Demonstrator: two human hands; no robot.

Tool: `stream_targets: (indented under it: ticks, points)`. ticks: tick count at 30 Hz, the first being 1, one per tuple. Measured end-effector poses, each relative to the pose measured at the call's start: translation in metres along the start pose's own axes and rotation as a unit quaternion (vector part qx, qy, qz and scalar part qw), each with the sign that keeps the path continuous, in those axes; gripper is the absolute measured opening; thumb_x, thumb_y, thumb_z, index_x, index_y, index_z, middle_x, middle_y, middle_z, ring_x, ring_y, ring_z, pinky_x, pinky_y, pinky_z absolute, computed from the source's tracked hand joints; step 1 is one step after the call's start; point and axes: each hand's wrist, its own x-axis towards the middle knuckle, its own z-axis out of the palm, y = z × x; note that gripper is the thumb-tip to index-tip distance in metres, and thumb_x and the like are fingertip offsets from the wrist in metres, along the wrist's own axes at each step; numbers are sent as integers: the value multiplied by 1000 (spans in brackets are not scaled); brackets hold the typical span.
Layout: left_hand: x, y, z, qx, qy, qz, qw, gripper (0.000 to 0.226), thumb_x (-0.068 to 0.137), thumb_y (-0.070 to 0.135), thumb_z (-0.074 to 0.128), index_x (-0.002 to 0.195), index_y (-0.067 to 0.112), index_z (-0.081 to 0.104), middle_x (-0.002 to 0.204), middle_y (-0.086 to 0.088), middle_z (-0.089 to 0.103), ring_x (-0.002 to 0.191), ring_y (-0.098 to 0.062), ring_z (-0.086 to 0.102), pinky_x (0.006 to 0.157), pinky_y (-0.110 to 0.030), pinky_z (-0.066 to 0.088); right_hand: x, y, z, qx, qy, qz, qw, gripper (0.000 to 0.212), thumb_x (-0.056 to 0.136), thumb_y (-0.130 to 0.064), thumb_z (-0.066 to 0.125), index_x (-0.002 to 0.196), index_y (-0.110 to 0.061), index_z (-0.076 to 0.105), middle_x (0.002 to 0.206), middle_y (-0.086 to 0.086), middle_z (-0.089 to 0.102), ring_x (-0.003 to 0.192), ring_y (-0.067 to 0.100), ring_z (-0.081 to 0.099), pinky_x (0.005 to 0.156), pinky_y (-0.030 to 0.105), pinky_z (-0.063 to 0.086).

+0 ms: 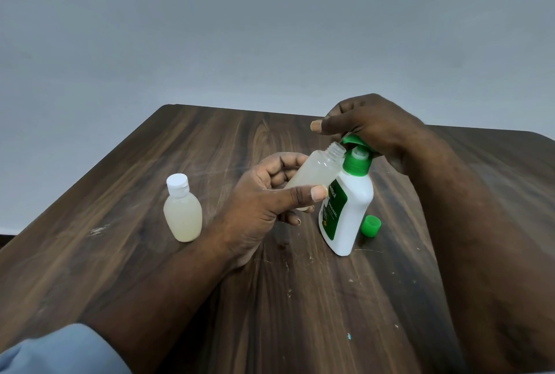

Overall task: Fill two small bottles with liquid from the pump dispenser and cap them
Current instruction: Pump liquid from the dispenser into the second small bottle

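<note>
Behind, scuffed dark wooden table [150,253] meets plain grey wall [240,28].

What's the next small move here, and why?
Probably press the pump head down with the right hand: the left hand holds the open bottle tilted with its mouth at the nozzle, seemingly only partly filled. The capped bottle already looks full.

Left hand [264,193] around open small bottle [315,175], mouth at pump dispenser [345,208]
</note>
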Motion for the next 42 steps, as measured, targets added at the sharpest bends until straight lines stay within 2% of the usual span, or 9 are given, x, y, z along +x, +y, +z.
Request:
stream_targets:
  ticks: [2,6,8,16,23,28,35,39,42]
  points:
    - [0,0,0,3,0,0,1000,52,75,22,89,122,19,67,111,-7,77,79,-20,69,55,-24,54,0,0,2,-3,-6,2,1000,23,85,-30,84,81,-14,66,74,2,66,62,15,59,65,30,47]
    - [-2,3,1,3,-2,-1,1000,52,73,24,84,122,19,66,110,-7,77,80,-20,69,57,-24,54,-1,1,6,-3,-16,11,1000,26,82,-27,85,90,-5,72,91,11,73,78,22,62,73,35,49]
    - [-2,3,0,7,-1,1,1000,53,74,24,84,123,19,66,110,-7,77,81,-20,69,57,-24,54,-1,1,7,-3,-17,9,1000,21,82,-27,85,84,-11,71,85,7,71,75,21,63,73,35,50]
    - [-1,0,-1,6,-3,-1,1000,53,74,24,84,124,19,66,112,-7,77,81,-20,69,56,-24,55,3,2,1,6,-4,-3,1000,26,82,-32,86,79,-16,66,72,3,64,67,19,58,69,34,47]
    - [0,2,0,2,1,-2,1000,49,76,23,86,122,21,67,111,-7,77,80,-20,70,57,-25,54,1,1,5,-1,-26,1,1000,21,82,-27,85,84,-13,70,80,5,71,70,19,63,73,35,50]
    - [-1,2,0,-6,-3,-2,1000,51,76,23,87,122,19,67,112,-9,77,81,-23,70,57,-24,55,1,3,5,13,-10,-3,1000,26,82,-28,85,74,-15,64,64,-2,65,57,13,59,64,29,47]
    - [-1,1,2,-16,-14,-3,1000,54,75,23,82,126,16,64,114,-9,77,85,-29,74,57,-25,59,4,4,2,17,13,-17,1000,25,84,-33,84,79,-15,66,62,-3,62,50,10,55,63,30,45]
    - [-1,2,3,-16,-15,1,1000,56,74,24,82,127,17,64,115,-9,77,88,-31,74,57,-25,59,4,5,2,14,15,-20,1000,28,86,-35,82,88,-9,72,68,-2,65,50,8,57,63,30,46]
    - [-1,2,3,-14,-16,4,1000,56,76,24,81,128,17,63,116,-9,77,88,-32,74,57,-26,59,3,5,1,17,22,-22,999,31,90,-33,78,98,-3,75,62,-7,66,47,4,59,60,27,46]
